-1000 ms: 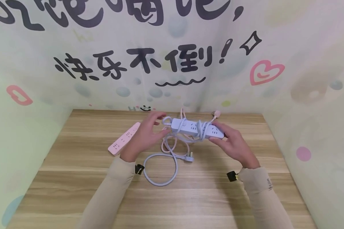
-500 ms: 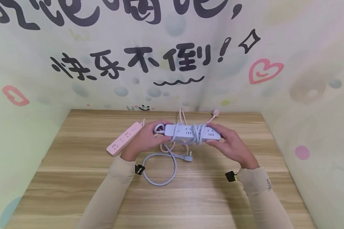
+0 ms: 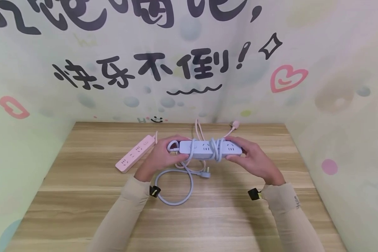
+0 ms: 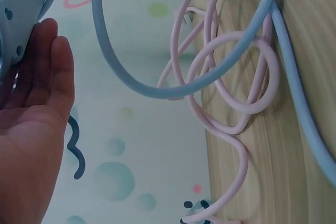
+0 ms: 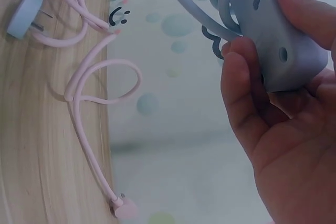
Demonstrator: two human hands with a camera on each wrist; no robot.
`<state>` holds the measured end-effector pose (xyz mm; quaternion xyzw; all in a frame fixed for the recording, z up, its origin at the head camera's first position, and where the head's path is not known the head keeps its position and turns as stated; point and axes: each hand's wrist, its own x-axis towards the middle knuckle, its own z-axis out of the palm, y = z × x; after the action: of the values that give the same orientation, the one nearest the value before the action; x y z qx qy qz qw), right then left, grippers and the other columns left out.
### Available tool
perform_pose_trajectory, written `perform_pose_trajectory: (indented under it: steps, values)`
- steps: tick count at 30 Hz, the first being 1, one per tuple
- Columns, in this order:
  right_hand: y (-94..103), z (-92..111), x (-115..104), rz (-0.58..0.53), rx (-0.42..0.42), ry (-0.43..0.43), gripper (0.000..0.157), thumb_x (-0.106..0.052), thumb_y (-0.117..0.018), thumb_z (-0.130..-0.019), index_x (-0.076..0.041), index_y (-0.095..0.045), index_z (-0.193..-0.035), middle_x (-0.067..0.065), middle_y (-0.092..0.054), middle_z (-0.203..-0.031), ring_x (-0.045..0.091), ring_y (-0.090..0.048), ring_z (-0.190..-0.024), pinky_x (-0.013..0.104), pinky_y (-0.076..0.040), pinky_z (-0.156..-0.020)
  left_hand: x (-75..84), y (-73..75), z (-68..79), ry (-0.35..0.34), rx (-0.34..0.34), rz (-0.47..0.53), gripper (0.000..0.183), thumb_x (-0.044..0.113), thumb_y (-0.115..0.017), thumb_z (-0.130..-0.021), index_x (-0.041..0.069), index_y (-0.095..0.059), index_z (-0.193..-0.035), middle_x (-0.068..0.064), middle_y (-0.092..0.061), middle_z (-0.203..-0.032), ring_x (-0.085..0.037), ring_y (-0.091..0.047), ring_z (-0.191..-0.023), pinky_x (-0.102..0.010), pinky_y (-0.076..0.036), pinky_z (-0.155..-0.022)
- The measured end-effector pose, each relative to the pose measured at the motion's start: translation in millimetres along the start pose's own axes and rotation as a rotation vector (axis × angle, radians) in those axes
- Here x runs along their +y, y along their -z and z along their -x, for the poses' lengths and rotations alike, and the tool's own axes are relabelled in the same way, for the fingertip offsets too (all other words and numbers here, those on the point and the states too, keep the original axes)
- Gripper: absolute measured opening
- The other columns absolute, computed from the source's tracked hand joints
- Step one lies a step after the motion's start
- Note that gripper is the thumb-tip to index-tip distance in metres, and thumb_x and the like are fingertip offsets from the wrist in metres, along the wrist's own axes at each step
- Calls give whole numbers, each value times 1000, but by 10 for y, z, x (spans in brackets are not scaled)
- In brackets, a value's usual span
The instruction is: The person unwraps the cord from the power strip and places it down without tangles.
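Note:
A light blue power strip (image 3: 203,153) is held level above the table, its blue cord (image 3: 216,149) wound several turns around the middle. My left hand (image 3: 160,156) grips its left end, thumb along the front edge. At the other end my right hand (image 3: 255,159) pinches the strip between thumb and fingers; the right wrist view shows the strip's underside (image 5: 286,35) in that grip. The cord's free part hangs down and makes a loop (image 3: 174,204) on the table. Its blue plug (image 3: 204,174) lies there with prongs up.
A pink power strip (image 3: 135,154) lies slanted at the left on the wooden table (image 3: 208,224). Its pink cord (image 4: 236,108) lies tangled behind and below the blue strip, ending in a pink plug (image 3: 235,124) near the back wall (image 3: 113,101).
The left hand has closed onto the left end of the blue power strip. The strip has shifted slightly left and down and turned more level. The right hand keeps its hold.

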<state>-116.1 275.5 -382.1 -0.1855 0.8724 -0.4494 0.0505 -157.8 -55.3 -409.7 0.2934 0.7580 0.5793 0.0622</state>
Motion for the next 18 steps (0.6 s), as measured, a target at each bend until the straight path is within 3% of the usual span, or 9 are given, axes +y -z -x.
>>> perform_pose_trajectory:
  steps: [6, 9, 13, 18]
  values:
    - [-15, -31, -19, -31, -28, -23, 54, -26, -77, -93, -24, -56, -143, 1, -63, -136, 21, -60, -109, 24, -54, -90, -26, -22, 31, 34, 67, 13, 42, 6, -82, -81, 7, -72, -122, -15, -74, -112, -16, -65, -91, -32, -60, -75]
    - [14, -38, -24, -114, -66, -10, 53, -21, -75, -93, -21, -55, -142, 5, -62, -134, 22, -60, -108, 26, -55, -88, -16, -16, 45, 17, 89, 19, 42, 5, -82, -80, 6, -73, -120, -16, -75, -110, -12, -65, -88, -29, -59, -74]
    - [48, -44, 8, -239, -101, 33, 44, -17, -60, -103, -14, -52, -146, 10, -58, -142, 15, -60, -117, 23, -54, -95, 24, 28, 80, -7, 80, 50, 43, 2, -82, -79, 3, -72, -121, -19, -75, -114, -11, -65, -89, -27, -58, -74]
    - [32, -87, 96, -306, -100, -6, 44, -33, -35, -112, -14, -51, -149, 7, -57, -148, 10, -57, -130, 19, -47, -106, 73, 93, 133, -29, 70, 41, 42, 2, -81, -80, 2, -71, -121, -19, -74, -118, -10, -64, -89, -23, -56, -73]
